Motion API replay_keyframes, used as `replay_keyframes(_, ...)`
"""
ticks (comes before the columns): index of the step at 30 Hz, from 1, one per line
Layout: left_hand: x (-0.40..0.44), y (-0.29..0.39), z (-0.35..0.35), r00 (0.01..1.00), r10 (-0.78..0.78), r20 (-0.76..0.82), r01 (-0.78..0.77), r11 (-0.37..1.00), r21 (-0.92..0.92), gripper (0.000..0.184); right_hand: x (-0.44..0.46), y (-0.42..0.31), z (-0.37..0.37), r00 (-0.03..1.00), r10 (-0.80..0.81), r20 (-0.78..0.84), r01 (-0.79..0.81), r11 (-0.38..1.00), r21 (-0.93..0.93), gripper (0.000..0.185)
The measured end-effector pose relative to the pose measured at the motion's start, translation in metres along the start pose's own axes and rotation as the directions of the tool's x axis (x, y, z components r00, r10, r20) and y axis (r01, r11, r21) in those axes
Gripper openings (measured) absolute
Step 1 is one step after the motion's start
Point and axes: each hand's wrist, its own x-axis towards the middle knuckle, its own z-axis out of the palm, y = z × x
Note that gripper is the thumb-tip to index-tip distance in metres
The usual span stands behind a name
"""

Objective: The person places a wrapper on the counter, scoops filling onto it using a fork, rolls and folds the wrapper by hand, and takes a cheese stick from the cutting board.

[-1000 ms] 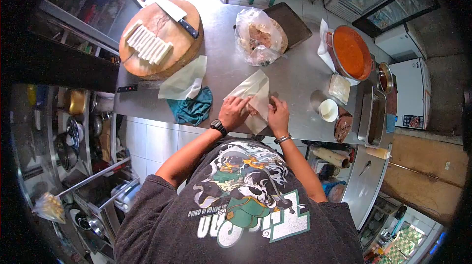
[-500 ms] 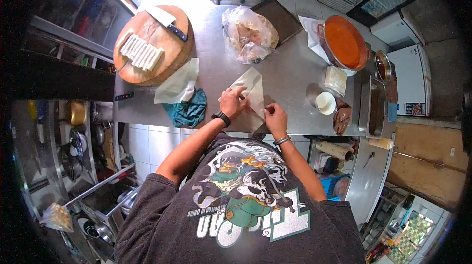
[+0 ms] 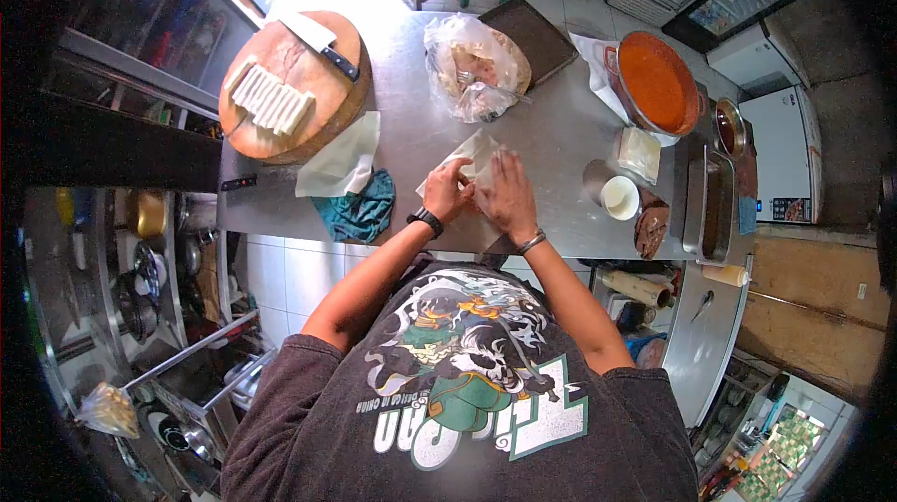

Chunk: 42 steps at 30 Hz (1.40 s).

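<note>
A pale thin wrapper sheet lies on the steel table near its front edge, partly covered by both hands. My left hand has its fingers curled and pressed together at the sheet's left side. My right hand lies flat over the sheet's right side, fingers stretched forward. Whatever is under the palms is hidden. Left of the hands, another pale sheet rests beside a teal cloth. Beyond the hands sits a plastic bag of pinkish filling.
A round chopping board at the left holds white strips and a cleaver. At right stand a pot of orange sauce, a stack of wrappers, a white cup and a metal tray.
My right hand has moved forward and left from the sheet's right corner, flattening over it. The sheet's right part is folded over. My left hand has stayed at the left side.
</note>
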Motion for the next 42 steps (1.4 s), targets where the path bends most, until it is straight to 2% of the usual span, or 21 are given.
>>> replay_keyframes(4, 0.001, -0.004, 0.002, 0.999, -0.045, -0.025, 0.044, 0.998, -0.048, 0.042, -0.013, 0.004, 0.033, 0.991, -0.12, 0.054, 0.122, 0.991, -0.05, 0.081)
replay_keyframes(6, 0.002, -0.002, 0.0, 0.989, -0.148, 0.007, 0.148, 0.985, -0.094, 0.039, -0.015, 0.003, 0.042, 0.996, -0.039, 0.085, 0.044, 0.998, -0.055, 0.086)
replay_keyframes(9, 0.001, -0.004, 0.0, 0.989, -0.146, 0.008, 0.146, 0.981, -0.125, 0.038, -0.017, -0.001, 0.042, 0.992, 0.044, 0.12, -0.034, 0.996, -0.088, 0.089)
replay_keyframes(13, 0.004, -0.008, 0.001, 0.987, -0.162, 0.018, 0.163, 0.978, -0.131, 0.038, -0.013, 0.001, 0.039, 0.991, 0.017, 0.133, -0.002, 0.994, -0.111, 0.091)
replay_keyframes(15, 0.003, -0.01, -0.001, 0.988, -0.151, 0.038, 0.155, 0.977, -0.144, 0.037, -0.006, 0.011, 0.034, 0.994, 0.102, 0.025, -0.104, 0.986, 0.13, 0.079)
replay_keyframes(16, 0.003, -0.012, -0.001, 0.987, -0.157, 0.035, 0.16, 0.977, -0.144, 0.037, -0.005, 0.021, 0.031, 0.995, 0.097, 0.029, -0.1, 0.986, 0.132, 0.079)
replay_keyframes(17, 0.002, -0.013, -0.001, 0.986, -0.162, 0.038, 0.166, 0.974, -0.152, 0.037, -0.006, 0.033, 0.026, 0.965, 0.258, -0.035, -0.23, 0.908, 0.35, 0.072)
replay_keyframes(18, 0.002, -0.013, -0.001, 0.985, -0.165, 0.042, 0.17, 0.972, -0.162, 0.037, -0.007, 0.045, 0.02, 0.904, 0.423, -0.061, -0.322, 0.768, 0.554, 0.065)
replay_keyframes(19, 0.001, -0.012, -0.002, 0.985, -0.166, 0.043, 0.171, 0.972, -0.164, 0.037, -0.012, 0.055, 0.016, 0.904, 0.424, -0.06, -0.324, 0.768, 0.553, 0.065)
replay_keyframes(21, 0.001, -0.009, -0.005, 0.986, -0.159, 0.051, 0.165, 0.974, -0.158, 0.039, -0.025, 0.071, 0.008, 0.907, 0.41, -0.1, -0.325, 0.831, 0.452, 0.055)
replay_keyframes(26, 0.002, -0.006, -0.009, 0.977, -0.196, 0.08, 0.207, 0.965, -0.16, 0.038, -0.04, 0.057, 0.01, 0.966, 0.254, -0.046, -0.225, 0.916, 0.332, 0.062)
replay_keyframes(28, 0.003, -0.007, -0.008, 0.975, -0.202, 0.089, 0.215, 0.961, -0.171, 0.037, -0.037, 0.033, 0.016, 0.999, 0.007, -0.046, -0.002, 0.993, 0.117, 0.069)
replay_keyframes(29, 0.003, -0.008, -0.007, 0.976, -0.198, 0.094, 0.212, 0.961, -0.176, 0.037, -0.035, 0.023, 0.017, 0.999, 0.011, -0.047, -0.005, 0.993, 0.117, 0.069)
replay_keyframes(31, 0.002, -0.013, -0.005, 0.976, -0.197, 0.097, 0.212, 0.961, -0.177, 0.037, -0.029, 0.005, 0.024, 0.99, -0.121, 0.069, 0.113, 0.988, 0.104, 0.078)
replay_keyframes(32, 0.002, -0.015, -0.004, 0.989, -0.131, 0.075, 0.14, 0.981, -0.134, 0.037, -0.027, 0.002, 0.032, 0.987, -0.141, 0.08, 0.136, 0.989, 0.062, 0.087)
replay_keyframes(33, 0.002, -0.014, -0.006, 0.996, -0.064, 0.055, 0.069, 0.994, -0.089, 0.036, -0.028, 0.003, 0.04, 0.986, -0.145, 0.081, 0.14, 0.988, 0.066, 0.087)
replay_keyframes(35, -0.002, -0.012, -0.01, 0.998, -0.038, 0.052, 0.041, 0.998, -0.053, 0.035, -0.03, 0.007, 0.053, 0.968, -0.126, 0.215, 0.134, 0.991, -0.021, 0.093)
replay_keyframes(37, -0.008, -0.015, -0.013, 0.999, -0.014, 0.051, 0.015, 1.0, -0.018, 0.034, -0.028, 0.001, 0.046, 0.976, -0.138, 0.166, 0.142, 0.99, -0.009, 0.093)
replay_keyframes(39, -0.019, -0.025, -0.021, 0.99, 0.105, -0.092, -0.078, 0.962, 0.263, 0.032, -0.028, -0.001, 0.045, 0.982, -0.145, 0.119, 0.146, 0.989, 0.004, 0.093)
replay_keyframes(40, -0.025, -0.015, -0.034, 0.993, 0.068, -0.094, -0.026, 0.921, 0.389, 0.034, -0.028, 0.0, 0.048, 0.975, -0.149, 0.165, 0.16, 0.986, -0.05, 0.094)
replay_keyframes(42, -0.039, -0.021, -0.045, 0.995, 0.001, -0.097, 0.045, 0.882, 0.468, 0.035, -0.028, 0.001, 0.052, 0.967, -0.153, 0.206, 0.176, 0.979, -0.098, 0.094)
